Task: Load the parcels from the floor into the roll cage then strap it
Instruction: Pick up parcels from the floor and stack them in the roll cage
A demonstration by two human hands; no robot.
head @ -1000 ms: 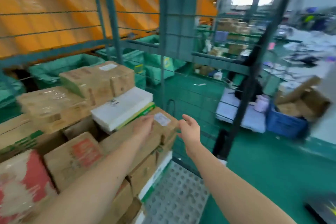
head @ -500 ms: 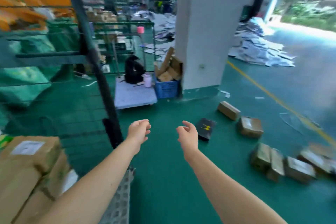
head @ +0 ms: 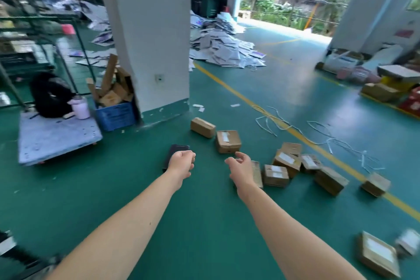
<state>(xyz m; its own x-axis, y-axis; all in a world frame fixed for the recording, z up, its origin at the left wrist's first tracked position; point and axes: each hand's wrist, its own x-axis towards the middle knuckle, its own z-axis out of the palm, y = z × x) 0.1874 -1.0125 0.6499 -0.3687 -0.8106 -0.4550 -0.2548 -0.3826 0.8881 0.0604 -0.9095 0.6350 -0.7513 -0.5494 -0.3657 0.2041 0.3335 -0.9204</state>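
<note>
Several brown cardboard parcels lie scattered on the green floor ahead: a long one (head: pixel 203 127), a labelled cube (head: pixel 228 141), a cluster (head: pixel 287 161) to the right, and a flat one (head: pixel 378 254) at the lower right. A flat black parcel (head: pixel 176 151) lies partly behind my left hand (head: pixel 181 165). Both arms reach forward above the floor. My left hand and my right hand (head: pixel 241 170) hang with loosely curled fingers and hold nothing. Only a corner of the roll cage base (head: pixel 13 254) shows at the lower left.
A white pillar (head: pixel 147 36) stands ahead, with a blue crate (head: pixel 116 116) of cardboard and a grey platform trolley (head: pixel 56 136) to its left. White strapping (head: pixel 329 138) lies across a yellow floor line. Flattened cartons are piled behind the pillar.
The view has swung right, away from the loaded roll cage and onto the parcels on the floor. Both hands have left the cage's boxes and stay empty, held out in front.
</note>
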